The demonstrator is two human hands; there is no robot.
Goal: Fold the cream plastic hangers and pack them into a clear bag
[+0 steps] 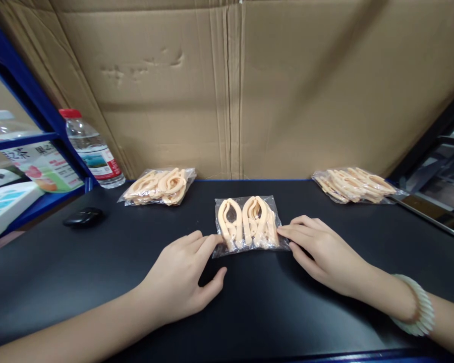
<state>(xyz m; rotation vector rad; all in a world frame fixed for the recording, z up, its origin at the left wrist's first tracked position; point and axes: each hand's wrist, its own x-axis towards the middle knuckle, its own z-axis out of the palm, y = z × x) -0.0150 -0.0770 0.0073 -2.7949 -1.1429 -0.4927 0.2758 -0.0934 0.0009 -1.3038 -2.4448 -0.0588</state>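
Observation:
A clear plastic bag of peach folding hangers lies flat on the black table in front of me. My left hand is open, its index fingertip touching the bag's lower left edge and its thumb apart below. On the other side, my right hand is open too, with outstretched fingertips against the bag's right edge. Neither hand grips the bag. Some left fingertips are hidden behind the index finger.
Similar bags of hangers lie farther back, a left bag and a right bag. A black mouse and a water bottle are at left, by a blue shelf. A tablet-like device stands right. Cardboard walls the back.

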